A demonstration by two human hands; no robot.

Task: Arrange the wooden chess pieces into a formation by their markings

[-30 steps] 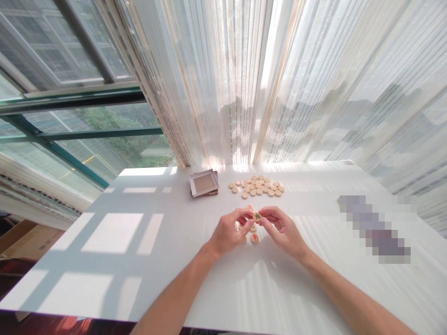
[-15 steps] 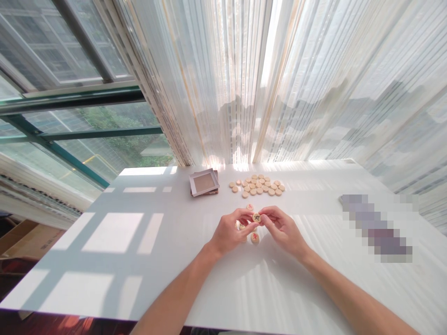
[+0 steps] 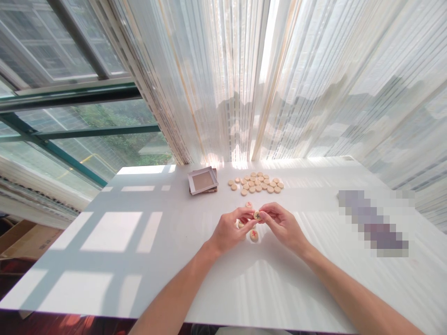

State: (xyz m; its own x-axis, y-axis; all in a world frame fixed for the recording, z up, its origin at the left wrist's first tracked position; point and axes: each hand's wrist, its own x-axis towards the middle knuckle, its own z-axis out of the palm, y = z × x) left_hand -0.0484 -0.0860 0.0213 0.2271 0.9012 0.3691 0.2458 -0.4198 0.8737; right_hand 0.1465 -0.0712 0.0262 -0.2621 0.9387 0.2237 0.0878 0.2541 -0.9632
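Observation:
Between both hands, just above the table, is a round wooden Chinese chess piece (image 3: 257, 216) with a dark character facing me. My left hand (image 3: 231, 231) pinches its left side with thumb and fingers. On the other side, my right hand (image 3: 281, 225) grips it the same way. Below lies a red-marked chess piece (image 3: 254, 235); another red-marked piece (image 3: 249, 204) sits just beyond the fingers. A dark-marked piece (image 3: 240, 224) shows partly behind my left hand, which hides whatever else is under it.
Several loose chess pieces (image 3: 258, 181) are spread farther back on the white table (image 3: 174, 270). Left of them, a shallow open box (image 3: 204, 180) rests on a brown one. A blurred-out object (image 3: 373, 223) lies at the right. Sheer curtains (image 3: 223, 83) hang behind the table.
The held chess piece has turned slightly between my fingers, its character now at another angle. Both hands stay in nearly the same place; the whole view has shifted a little.

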